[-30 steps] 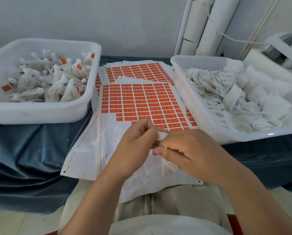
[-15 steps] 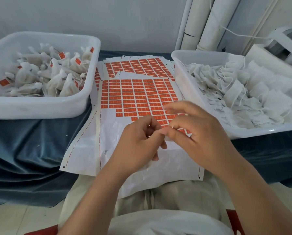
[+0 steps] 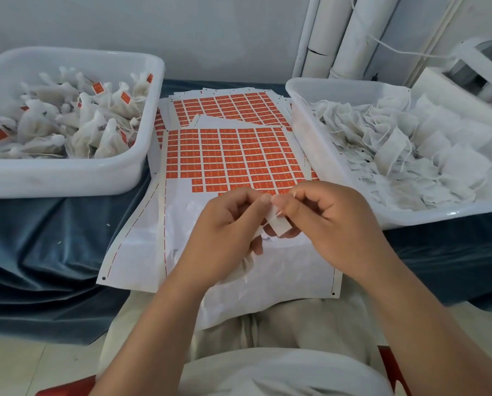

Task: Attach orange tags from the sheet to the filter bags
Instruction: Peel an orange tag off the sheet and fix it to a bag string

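A desk draped in dark blue velvet cloth [image 3: 53, 238] carries two large white plastic tubs. The left white plastic tub [image 3: 67, 178] holds filled, tied filter bags [image 3: 82, 124], several with orange tags on their strings. The right white plastic tub [image 3: 319, 144] holds a heap of flat, empty white filter bags [image 3: 396, 144]. Between the tubs lies a white backing sheet of small orange rectangular tags [image 3: 233, 158]; its near part is bare and hangs over the person's lap. A second sheet of orange tags [image 3: 224, 107] lies partly under it, farther back.

Both hands meet above the bare part of the sheet. The left hand [image 3: 227, 227] has its fingers curled, thumb and forefinger pressed together on the upper end of a small white paper slip [image 3: 279, 224]. The right hand [image 3: 339, 221] pinches the same slip from the other side, its remaining fingers curled in. A thin thread runs across the slip. Whether a bag hangs below the left hand cannot be told against the white sheet.
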Motion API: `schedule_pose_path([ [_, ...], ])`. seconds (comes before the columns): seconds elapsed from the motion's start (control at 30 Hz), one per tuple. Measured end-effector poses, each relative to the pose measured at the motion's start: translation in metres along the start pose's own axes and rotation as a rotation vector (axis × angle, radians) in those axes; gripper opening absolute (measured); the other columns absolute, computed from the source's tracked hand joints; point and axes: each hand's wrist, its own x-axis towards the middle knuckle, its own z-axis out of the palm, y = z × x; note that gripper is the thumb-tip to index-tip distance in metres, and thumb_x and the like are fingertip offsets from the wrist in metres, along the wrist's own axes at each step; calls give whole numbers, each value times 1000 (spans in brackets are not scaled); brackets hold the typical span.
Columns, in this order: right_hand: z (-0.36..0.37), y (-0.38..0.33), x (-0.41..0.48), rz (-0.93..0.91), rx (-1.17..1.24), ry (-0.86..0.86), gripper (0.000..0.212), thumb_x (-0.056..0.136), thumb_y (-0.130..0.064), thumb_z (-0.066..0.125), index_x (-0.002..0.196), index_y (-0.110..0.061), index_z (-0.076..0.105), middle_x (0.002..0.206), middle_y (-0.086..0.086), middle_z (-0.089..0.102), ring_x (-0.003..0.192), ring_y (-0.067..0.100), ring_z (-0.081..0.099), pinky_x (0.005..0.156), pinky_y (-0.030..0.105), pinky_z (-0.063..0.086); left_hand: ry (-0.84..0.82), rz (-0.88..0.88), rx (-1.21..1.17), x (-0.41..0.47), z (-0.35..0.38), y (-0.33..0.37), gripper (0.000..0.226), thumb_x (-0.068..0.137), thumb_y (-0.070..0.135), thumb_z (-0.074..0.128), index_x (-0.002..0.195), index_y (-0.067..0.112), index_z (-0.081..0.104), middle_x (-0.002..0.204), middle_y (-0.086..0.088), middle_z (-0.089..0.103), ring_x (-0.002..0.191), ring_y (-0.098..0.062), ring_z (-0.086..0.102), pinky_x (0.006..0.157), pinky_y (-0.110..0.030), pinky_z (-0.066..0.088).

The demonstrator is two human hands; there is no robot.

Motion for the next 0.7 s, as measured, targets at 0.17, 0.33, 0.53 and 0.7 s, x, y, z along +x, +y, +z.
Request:
schedule_pose_path([
  [0.17, -1, 2, -1, 73, 31, 47, 35, 100, -48, 60, 88, -17, 73, 82, -12, 78, 70, 4, 76, 66, 32, 62, -15, -48, -57, 0, -4, 4, 19, 99, 38, 68, 88, 27, 80, 83, 3, 78, 66, -11, 72, 62, -16, 53],
  [0.33, 2, 3, 0, 102, 57, 73, 31, 101, -46, 62, 89, -21, 74, 82, -11, 78, 71, 7, 77, 66, 36, 65, 39, -23, -16, 0, -1, 0, 22, 102, 33, 64, 90, 28, 80, 84, 5, 78, 66, -14, 73, 60, -17, 54],
  [0.53, 9, 2, -2, 25, -17, 194, 35, 102, -45, 63, 83, -17, 72, 72, -10, 74, 66, -1, 74, 60, 20, 58, 34, 43, 19, 0, 2, -2, 22, 104, 34, 59, 100, 23, 78, 89, 6, 79, 61, -18, 71, 58, -23, 57],
  [0.7, 11, 5, -4, -131, -239, 314, 38, 103, -43, 66, 75, -17, 73, 66, -9, 70, 63, 11, 69, 58, 33, 51, 75, 30, 5, -1, 5, -2, 23, 105, 31, 59, 94, 25, 78, 89, 8, 79, 52, -10, 64, 52, -16, 51],
])
